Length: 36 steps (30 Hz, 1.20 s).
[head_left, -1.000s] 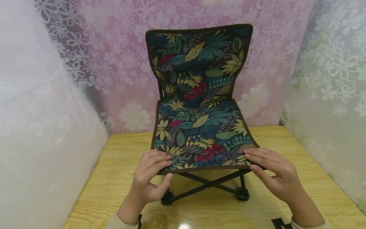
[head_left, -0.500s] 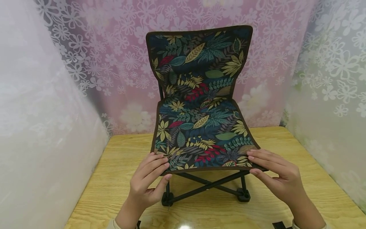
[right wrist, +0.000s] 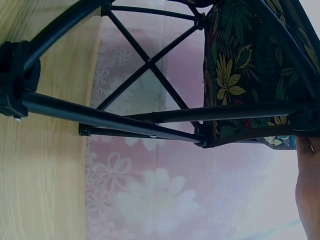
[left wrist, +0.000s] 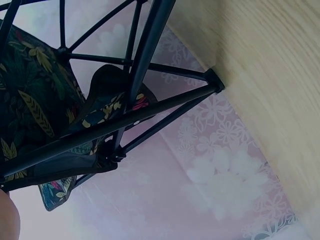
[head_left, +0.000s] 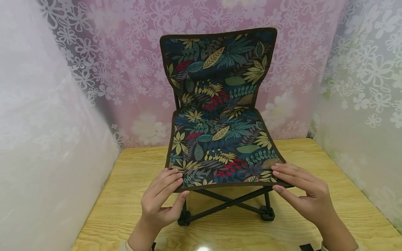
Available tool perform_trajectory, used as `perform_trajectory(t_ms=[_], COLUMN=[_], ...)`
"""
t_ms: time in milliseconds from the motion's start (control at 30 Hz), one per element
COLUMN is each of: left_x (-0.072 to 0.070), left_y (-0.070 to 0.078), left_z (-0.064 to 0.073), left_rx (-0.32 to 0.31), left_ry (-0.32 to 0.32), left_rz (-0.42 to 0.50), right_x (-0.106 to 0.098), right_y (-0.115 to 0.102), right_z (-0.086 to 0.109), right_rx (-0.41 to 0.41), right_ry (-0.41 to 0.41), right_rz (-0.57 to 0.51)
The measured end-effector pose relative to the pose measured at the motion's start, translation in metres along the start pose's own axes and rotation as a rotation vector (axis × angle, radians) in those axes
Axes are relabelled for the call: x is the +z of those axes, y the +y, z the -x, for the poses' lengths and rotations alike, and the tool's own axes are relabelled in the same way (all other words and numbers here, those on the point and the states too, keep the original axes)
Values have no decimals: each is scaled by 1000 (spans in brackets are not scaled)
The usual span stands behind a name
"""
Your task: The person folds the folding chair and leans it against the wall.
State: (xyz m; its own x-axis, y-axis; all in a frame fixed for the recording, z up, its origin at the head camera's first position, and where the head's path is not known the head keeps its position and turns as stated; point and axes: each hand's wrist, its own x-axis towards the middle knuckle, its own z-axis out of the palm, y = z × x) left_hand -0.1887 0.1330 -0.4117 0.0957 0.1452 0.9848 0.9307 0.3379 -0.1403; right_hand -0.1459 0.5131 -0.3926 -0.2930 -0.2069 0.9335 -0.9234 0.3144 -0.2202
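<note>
A small folding chair (head_left: 220, 139) with dark leaf-print fabric and black tube legs stands unfolded and upright. On its front left seat corner rest the fingers of my left hand (head_left: 161, 197), with the thumb apart, just below the front edge. My right hand (head_left: 304, 190) lies over the front right corner, fingers on the fabric and thumb by the edge. In the left wrist view only a bit of the left hand (left wrist: 7, 220) shows. The right wrist view has the right hand (right wrist: 309, 185) touching the seat corner, beside the crossed leg tubes (right wrist: 150, 61).
The chair's feet (head_left: 267, 213) stand on a light wooden tabletop (head_left: 226, 233). Behind it hangs a pink flowered curtain (head_left: 138, 69). Pale sheets close in the left (head_left: 47, 139) and right (head_left: 361, 146) sides.
My left hand has slid slightly outward to the left on its corner. My right hand has shifted a little to the right. The chair stays in place.
</note>
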Motion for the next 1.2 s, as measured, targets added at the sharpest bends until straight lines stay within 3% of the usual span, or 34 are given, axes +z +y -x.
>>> perform_trajectory(t_ms=[533,1200], left_x=[4,4], left_y=[3,7], left_z=[4,3], left_rx=[-13,-37], left_ry=[35,44], left_rz=[11,-1], right_x=[8,15], right_y=[-5,-4], right_z=[-2,-2], right_rx=[-10,-22], right_ry=[107,146], right_rz=[-35,-54])
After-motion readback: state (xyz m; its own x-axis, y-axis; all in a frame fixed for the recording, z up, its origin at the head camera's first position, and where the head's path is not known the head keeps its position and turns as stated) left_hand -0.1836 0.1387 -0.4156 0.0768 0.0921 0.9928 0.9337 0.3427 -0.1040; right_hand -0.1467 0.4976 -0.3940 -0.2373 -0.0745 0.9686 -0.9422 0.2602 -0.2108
